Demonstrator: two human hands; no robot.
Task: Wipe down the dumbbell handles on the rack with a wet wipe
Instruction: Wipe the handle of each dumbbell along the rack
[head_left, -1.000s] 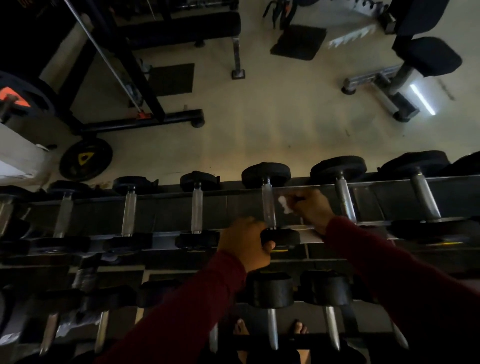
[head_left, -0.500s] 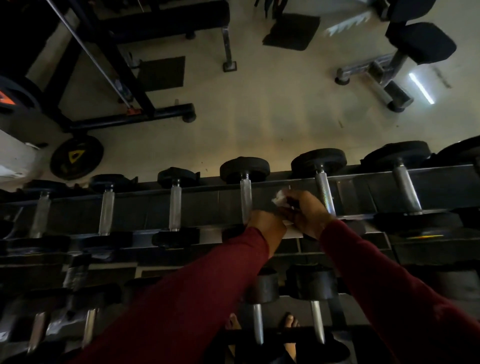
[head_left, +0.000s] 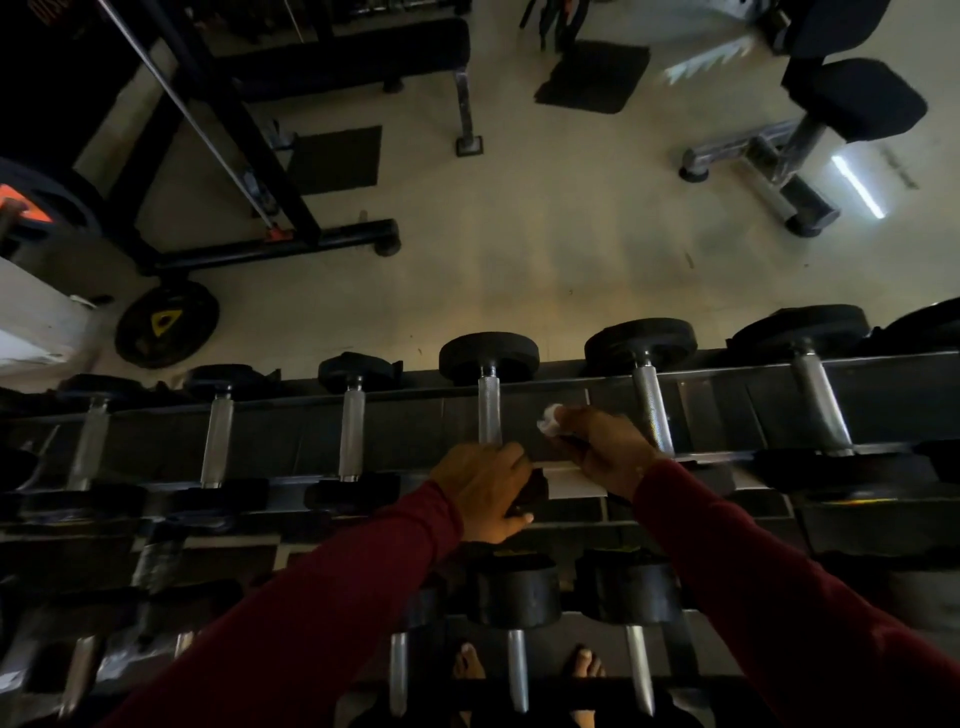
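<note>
The left hand (head_left: 485, 488) is gripping a dumbbell's near head (head_left: 532, 493); the right hand (head_left: 605, 449) is pinching a wet wipe (head_left: 549, 419) beside its handle (head_left: 489, 410), neighbouring dumbbells (head_left: 652, 410) flanking.

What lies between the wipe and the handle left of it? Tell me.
Head view: nothing lies there. Only the rack's dark shelf shows between the wipe in the right hand and the handle.

I am standing in a dim gym. Below me a rack (head_left: 571, 512) holds rows of dumbbells (head_left: 489, 395) with black heads and steel handles. Across the pale floor (head_left: 545, 249) stand a padded bench (head_left: 353, 57), a seat machine (head_left: 852, 98), and a weight plate (head_left: 166, 325) lying flat.
</note>
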